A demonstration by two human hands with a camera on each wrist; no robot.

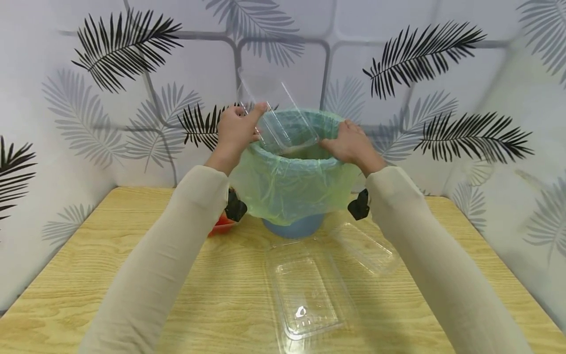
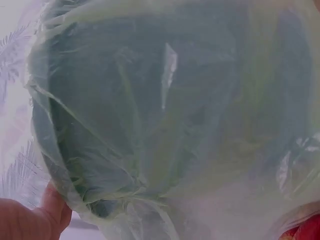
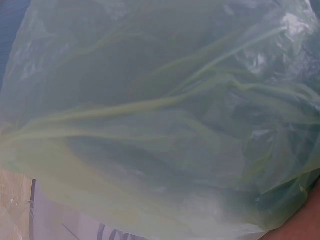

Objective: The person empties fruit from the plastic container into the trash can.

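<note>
A blue trash bin (image 1: 295,227), lined with a pale green plastic bag (image 1: 287,189), stands upright on the table. My left hand (image 1: 236,129) pinches a clear plastic container (image 1: 283,115), tilted with its lower end inside the bin's mouth. At the right side of the rim, my right hand (image 1: 351,143) grips the bagged edge, thumb on the inner side near the container's corner. The left wrist view catches fingers of the left hand (image 2: 37,217) beside the bag-covered rim. Bag folds fill the right wrist view, with only a sliver of hand (image 3: 297,217) at its corner.
Another clear plastic container (image 1: 307,295) lies on the wooden table (image 1: 132,236) in front of the bin. A further clear plastic piece (image 1: 364,246) lies by the right forearm. Something red (image 1: 222,224) sits left of the bin. A patterned wall (image 1: 300,49) rises behind.
</note>
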